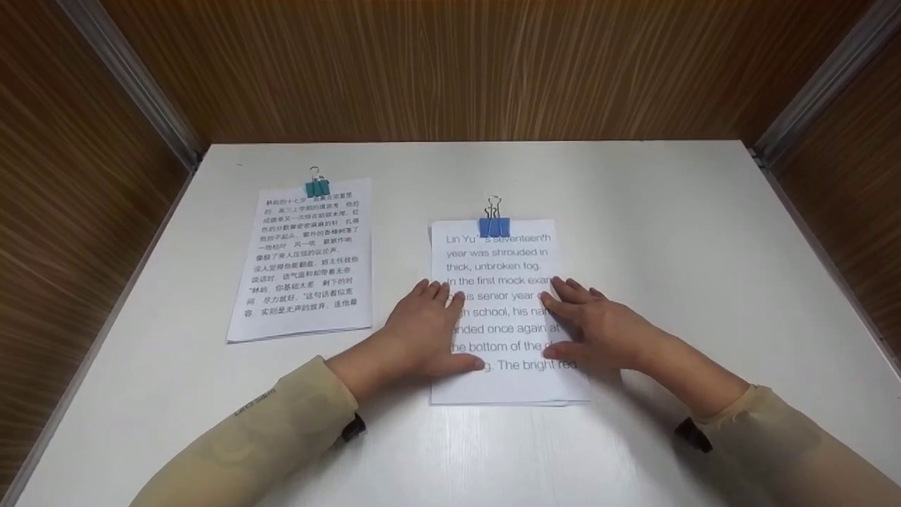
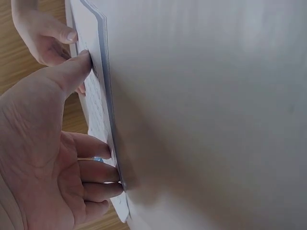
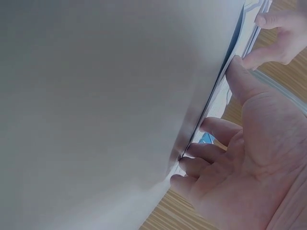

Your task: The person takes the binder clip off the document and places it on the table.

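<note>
Paper stack: flat on the table, blue clip at its top.
Left hand: loose fingers touch the left edge, gripping nothing.
Right hand: likewise, at the right edge.
Side pressure: light and even should square it without buckling.

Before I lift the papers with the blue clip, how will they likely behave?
The papers will probably sag at the lower end, being thin sheets clipped only at the top. The blue clip should keep the top together, but the slightly uneven, unclipped bottom may fan out.
</note>
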### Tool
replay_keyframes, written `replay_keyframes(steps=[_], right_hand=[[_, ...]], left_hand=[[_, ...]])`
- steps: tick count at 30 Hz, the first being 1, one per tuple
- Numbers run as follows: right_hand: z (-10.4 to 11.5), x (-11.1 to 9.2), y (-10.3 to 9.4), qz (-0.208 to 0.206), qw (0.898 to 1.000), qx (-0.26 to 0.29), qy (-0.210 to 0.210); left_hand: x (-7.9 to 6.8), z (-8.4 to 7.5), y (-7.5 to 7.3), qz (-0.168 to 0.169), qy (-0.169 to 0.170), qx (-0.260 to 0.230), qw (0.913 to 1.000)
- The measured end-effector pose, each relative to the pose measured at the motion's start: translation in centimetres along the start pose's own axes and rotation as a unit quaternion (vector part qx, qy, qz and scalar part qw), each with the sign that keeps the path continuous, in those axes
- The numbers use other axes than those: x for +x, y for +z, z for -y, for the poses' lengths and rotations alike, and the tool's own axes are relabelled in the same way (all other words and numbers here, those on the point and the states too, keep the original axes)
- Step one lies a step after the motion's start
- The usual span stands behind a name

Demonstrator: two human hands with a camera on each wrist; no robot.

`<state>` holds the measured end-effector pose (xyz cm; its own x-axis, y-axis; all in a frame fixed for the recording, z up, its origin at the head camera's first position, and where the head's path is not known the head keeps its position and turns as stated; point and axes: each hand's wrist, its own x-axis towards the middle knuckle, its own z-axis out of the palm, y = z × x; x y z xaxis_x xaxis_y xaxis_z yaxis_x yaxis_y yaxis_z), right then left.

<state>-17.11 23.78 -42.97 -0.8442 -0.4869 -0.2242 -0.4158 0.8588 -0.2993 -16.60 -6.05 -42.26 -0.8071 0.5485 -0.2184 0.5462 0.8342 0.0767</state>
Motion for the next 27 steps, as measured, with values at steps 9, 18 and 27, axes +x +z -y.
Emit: replay_keyframes(steps=[9, 18, 27], right_hand=[[0.1, -1.5, 0.4, -0.018, 1.0, 0.002, -0.018], [0.2, -1.8, 0.6, -0.025, 1.0, -0.006, -0.016], [0.1, -1.8, 0.6, -0.02, 1.0, -0.005, -0.008]], left_hand=[[-0.4, -0.9, 0.2, -0.003, 0.01, 0.002, 0.9999], [-0.8, -1.1, 0.4, -0.012, 0.011, -0.001, 0.9999], [-0.4, 0.9, -0.1, -0.016, 0.01, -0.024, 0.9995]])
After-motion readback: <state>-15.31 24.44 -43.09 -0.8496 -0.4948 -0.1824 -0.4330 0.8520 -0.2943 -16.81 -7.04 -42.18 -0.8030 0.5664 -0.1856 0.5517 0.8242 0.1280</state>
